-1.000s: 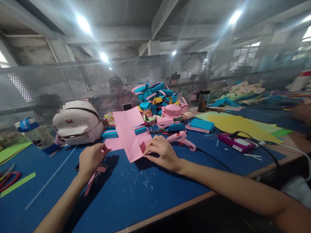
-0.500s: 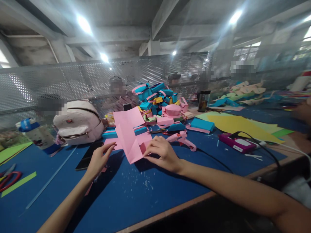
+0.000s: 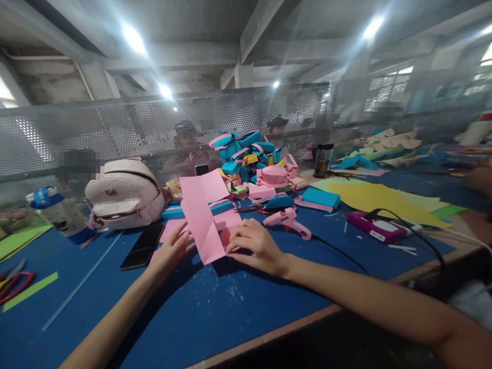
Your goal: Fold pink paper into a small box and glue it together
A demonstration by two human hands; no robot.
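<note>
A folded sheet of pink paper (image 3: 202, 218) stands tilted up over the blue table, its lower corner near the tabletop. My right hand (image 3: 255, 246) pinches that lower right edge between thumb and fingers. At the left side of the paper is my left hand (image 3: 172, 250), fingers apart and stretched toward it; whether the fingertips touch the paper I cannot tell. More pink paper lies flat behind the hands. Just beyond my right hand rests a pink glue gun (image 3: 288, 221) with a black cord. A dark phone (image 3: 143, 247) lies left of my left hand.
Behind the paper rises a heap of blue, pink and yellow paper pieces (image 3: 249, 159). A pale backpack (image 3: 123, 197) and a bottle (image 3: 63, 218) stand at left, with scissors (image 3: 17, 287) nearer. At right are a purple box (image 3: 372, 228) with cables and yellow sheets (image 3: 369, 197).
My left hand has moved right and slightly forward, closer to the pink paper. The paper's lower end has shifted slightly down, while my right hand keeps its pinch.
</note>
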